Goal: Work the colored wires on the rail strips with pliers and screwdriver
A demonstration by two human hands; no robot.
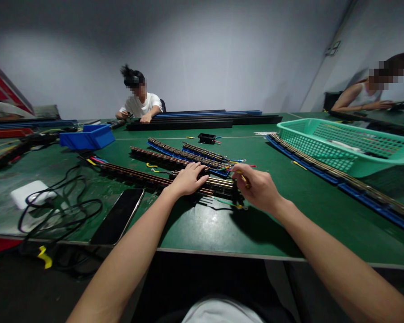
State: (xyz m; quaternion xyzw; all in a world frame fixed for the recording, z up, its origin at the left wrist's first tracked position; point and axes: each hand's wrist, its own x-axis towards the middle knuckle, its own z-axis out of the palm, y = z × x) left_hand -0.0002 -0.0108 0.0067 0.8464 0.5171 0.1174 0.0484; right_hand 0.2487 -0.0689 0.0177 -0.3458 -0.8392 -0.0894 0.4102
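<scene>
My left hand (187,178) lies palm down on a long black rail with copper strips (138,176), fingers stretched out flat over it. My right hand (257,187) hovers at the rail's right end, fingers pinched on a yellow wire end (245,178). Thin green and yellow wires (227,202) trail from that end onto the green table (202,226). Behind the hands lie more copper-strip rails (175,158) and blue-backed ones (202,152) with coloured wire tails.
A black phone (117,216) lies at the front left beside tangled black cables (60,206) and a white box (30,193). A blue bin (87,137), a green basket (346,143), long rails (340,177), and a small black part (207,137) lie further out. Two other people sit at the far side.
</scene>
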